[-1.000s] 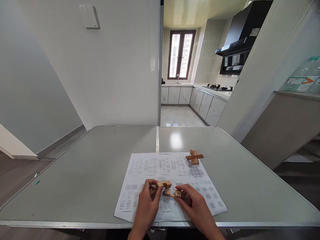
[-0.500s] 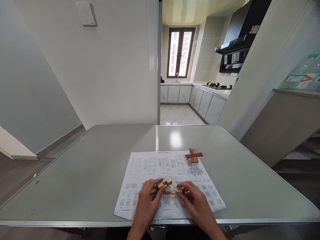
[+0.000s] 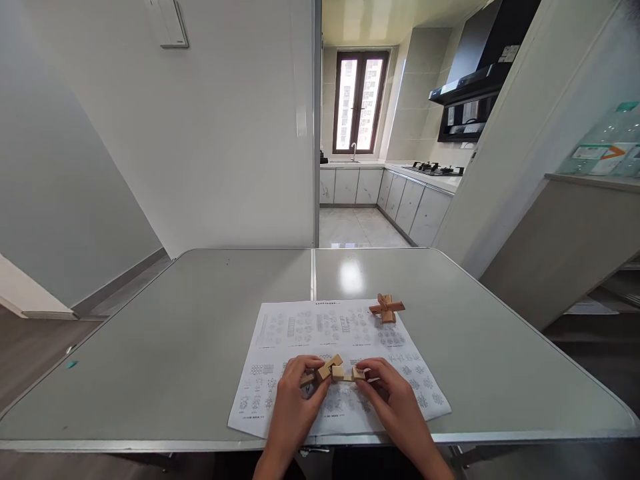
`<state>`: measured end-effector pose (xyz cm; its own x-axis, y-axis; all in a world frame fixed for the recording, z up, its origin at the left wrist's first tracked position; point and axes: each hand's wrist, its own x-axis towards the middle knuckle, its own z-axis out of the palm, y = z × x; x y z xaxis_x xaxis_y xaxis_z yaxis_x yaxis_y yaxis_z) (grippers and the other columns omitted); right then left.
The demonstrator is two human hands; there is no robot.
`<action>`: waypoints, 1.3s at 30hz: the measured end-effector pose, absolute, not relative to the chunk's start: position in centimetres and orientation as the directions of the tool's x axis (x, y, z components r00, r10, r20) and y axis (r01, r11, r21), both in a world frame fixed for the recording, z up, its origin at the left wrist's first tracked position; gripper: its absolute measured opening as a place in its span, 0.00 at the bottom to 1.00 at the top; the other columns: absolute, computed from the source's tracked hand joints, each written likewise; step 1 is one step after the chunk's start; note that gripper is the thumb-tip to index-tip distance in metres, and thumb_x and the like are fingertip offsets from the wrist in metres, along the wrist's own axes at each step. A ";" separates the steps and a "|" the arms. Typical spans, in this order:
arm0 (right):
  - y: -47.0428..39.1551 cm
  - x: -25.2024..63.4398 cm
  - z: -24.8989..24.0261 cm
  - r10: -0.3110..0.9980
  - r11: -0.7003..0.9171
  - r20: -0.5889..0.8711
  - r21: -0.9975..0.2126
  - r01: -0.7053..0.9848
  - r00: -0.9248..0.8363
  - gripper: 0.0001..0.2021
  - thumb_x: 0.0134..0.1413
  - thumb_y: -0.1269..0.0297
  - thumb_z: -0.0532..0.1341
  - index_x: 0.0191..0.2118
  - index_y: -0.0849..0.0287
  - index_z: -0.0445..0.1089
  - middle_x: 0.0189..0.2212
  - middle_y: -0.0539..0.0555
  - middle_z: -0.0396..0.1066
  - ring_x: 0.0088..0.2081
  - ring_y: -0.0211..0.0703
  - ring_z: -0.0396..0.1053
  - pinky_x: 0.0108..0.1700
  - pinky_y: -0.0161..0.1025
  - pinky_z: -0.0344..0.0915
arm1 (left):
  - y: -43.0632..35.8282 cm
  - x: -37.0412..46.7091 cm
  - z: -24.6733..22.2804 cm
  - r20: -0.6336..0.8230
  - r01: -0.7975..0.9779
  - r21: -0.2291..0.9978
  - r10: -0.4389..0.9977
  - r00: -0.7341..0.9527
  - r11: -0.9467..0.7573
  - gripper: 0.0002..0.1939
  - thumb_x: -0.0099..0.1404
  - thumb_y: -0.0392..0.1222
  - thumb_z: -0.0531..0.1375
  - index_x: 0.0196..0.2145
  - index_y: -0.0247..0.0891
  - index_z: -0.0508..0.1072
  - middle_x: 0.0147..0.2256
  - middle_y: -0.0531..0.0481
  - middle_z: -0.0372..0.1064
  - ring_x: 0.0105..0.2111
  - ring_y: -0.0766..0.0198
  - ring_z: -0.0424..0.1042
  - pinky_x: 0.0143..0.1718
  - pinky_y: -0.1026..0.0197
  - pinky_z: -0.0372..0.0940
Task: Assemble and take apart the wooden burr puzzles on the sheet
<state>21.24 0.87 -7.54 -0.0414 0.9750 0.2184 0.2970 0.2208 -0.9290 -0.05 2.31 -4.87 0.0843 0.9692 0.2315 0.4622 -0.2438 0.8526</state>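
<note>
Pinched between the thumb and fingers of my left hand (image 3: 296, 395) is a pale notched wooden puzzle piece (image 3: 329, 366), tilted up to the right. Part of another wooden piece (image 3: 307, 379) shows under those fingers; whether it is gripped too I cannot tell. My right hand (image 3: 394, 395) grips the right end of a second notched wooden puzzle piece (image 3: 359, 374), which has a thin middle. Its left end meets the piece in my left hand. Both hands are over a printed sheet (image 3: 270, 333) with rows of small diagrams.
A darker interlocked wooden cross puzzle (image 3: 387, 309) rests on the sheet's far right corner. The grey table (image 3: 165, 353) has a metal edge and a centre seam. A small teal scrap (image 3: 71, 365) lies near the left edge. Bottles (image 3: 603, 150) stand on a shelf at right.
The two notched pieces have come closer, with the left one turned and now against the right one's left end. The view has shifted slightly.
</note>
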 end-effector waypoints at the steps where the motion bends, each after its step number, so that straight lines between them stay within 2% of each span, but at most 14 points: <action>1: 0.9 21.2 -7.5 0.976 0.218 0.216 -0.930 0.295 -0.040 0.12 0.68 0.53 0.60 0.46 0.54 0.72 0.47 0.57 0.73 0.44 0.49 0.74 0.46 0.42 0.73 | 2.3 0.0 -4.8 0.242 0.470 0.846 0.967 0.085 -0.253 0.05 0.66 0.41 0.63 0.41 0.44 0.73 0.47 0.46 0.74 0.48 0.51 0.75 0.51 0.47 0.72; 6: 0.8 21.3 -7.5 0.976 0.218 0.216 -0.931 0.294 -0.040 0.13 0.68 0.52 0.59 0.47 0.54 0.72 0.47 0.58 0.73 0.44 0.49 0.74 0.46 0.43 0.73 | 2.4 -0.1 -4.9 0.264 0.502 0.824 0.962 0.071 -0.263 0.04 0.67 0.44 0.63 0.39 0.44 0.74 0.48 0.46 0.72 0.51 0.50 0.72 0.52 0.46 0.70; 9: 0.8 21.4 -7.5 0.974 0.225 0.218 -0.931 0.287 -0.056 0.11 0.67 0.54 0.60 0.47 0.54 0.72 0.47 0.57 0.73 0.44 0.49 0.74 0.47 0.42 0.73 | 2.3 -0.2 -5.0 0.282 0.535 0.812 0.959 -0.009 -0.234 0.08 0.67 0.50 0.64 0.40 0.46 0.77 0.49 0.46 0.69 0.52 0.49 0.71 0.51 0.49 0.70; 12: 0.8 21.4 -7.6 0.970 0.244 0.229 -0.933 0.266 -0.084 0.09 0.67 0.55 0.61 0.46 0.53 0.73 0.46 0.56 0.73 0.44 0.47 0.75 0.46 0.41 0.74 | 2.3 -0.3 -4.9 0.285 0.530 0.824 0.955 -0.079 -0.202 0.11 0.67 0.54 0.64 0.40 0.46 0.78 0.42 0.48 0.70 0.43 0.53 0.73 0.43 0.54 0.71; 15: 0.8 21.4 -7.5 0.967 0.254 0.236 -0.932 0.259 -0.098 0.09 0.67 0.57 0.61 0.45 0.54 0.73 0.45 0.56 0.74 0.43 0.47 0.76 0.45 0.40 0.75 | 2.3 -0.1 -4.6 0.261 0.485 0.856 0.960 -0.103 -0.181 0.14 0.67 0.56 0.63 0.40 0.45 0.76 0.32 0.53 0.69 0.32 0.58 0.71 0.36 0.59 0.69; 22: 0.9 21.3 -7.3 0.967 0.254 0.237 -0.919 0.303 -0.090 0.10 0.66 0.56 0.61 0.44 0.55 0.73 0.44 0.57 0.75 0.42 0.48 0.76 0.45 0.41 0.74 | 1.9 0.2 -4.1 0.212 0.427 0.896 0.964 -0.162 -0.126 0.17 0.66 0.60 0.62 0.35 0.42 0.70 0.26 0.56 0.66 0.26 0.63 0.65 0.29 0.64 0.63; 26: 0.8 21.2 -6.9 0.965 0.261 0.250 -0.916 0.304 -0.072 0.09 0.65 0.57 0.62 0.43 0.55 0.74 0.42 0.56 0.76 0.41 0.48 0.76 0.43 0.40 0.74 | 1.8 0.1 -4.1 0.196 0.423 0.899 0.968 -0.157 -0.113 0.19 0.67 0.61 0.61 0.34 0.42 0.68 0.27 0.55 0.66 0.27 0.62 0.66 0.30 0.63 0.64; 30: 0.8 21.1 -6.7 0.969 0.248 0.236 -0.920 0.303 -0.077 0.11 0.65 0.54 0.61 0.43 0.55 0.73 0.41 0.56 0.76 0.41 0.49 0.75 0.42 0.41 0.73 | 1.9 0.1 -4.2 0.188 0.424 0.898 0.974 -0.125 -0.119 0.19 0.69 0.61 0.60 0.35 0.42 0.68 0.29 0.54 0.68 0.28 0.62 0.68 0.30 0.63 0.66; 34: 0.7 21.1 -6.5 0.972 0.234 0.220 -0.928 0.289 -0.080 0.14 0.65 0.49 0.60 0.42 0.55 0.73 0.42 0.57 0.75 0.42 0.50 0.75 0.43 0.42 0.73 | 1.8 0.2 -4.0 0.213 0.456 0.876 0.975 -0.069 -0.159 0.17 0.69 0.59 0.60 0.36 0.42 0.70 0.27 0.55 0.68 0.28 0.62 0.68 0.31 0.62 0.67; 39: 0.6 21.2 -6.5 0.973 0.232 0.220 -0.934 0.273 -0.073 0.13 0.67 0.51 0.59 0.44 0.55 0.73 0.44 0.57 0.75 0.45 0.49 0.74 0.47 0.43 0.73 | 1.6 0.2 -3.6 0.229 0.506 0.839 0.973 0.005 -0.200 0.14 0.69 0.56 0.61 0.39 0.43 0.74 0.32 0.51 0.72 0.33 0.59 0.72 0.36 0.59 0.69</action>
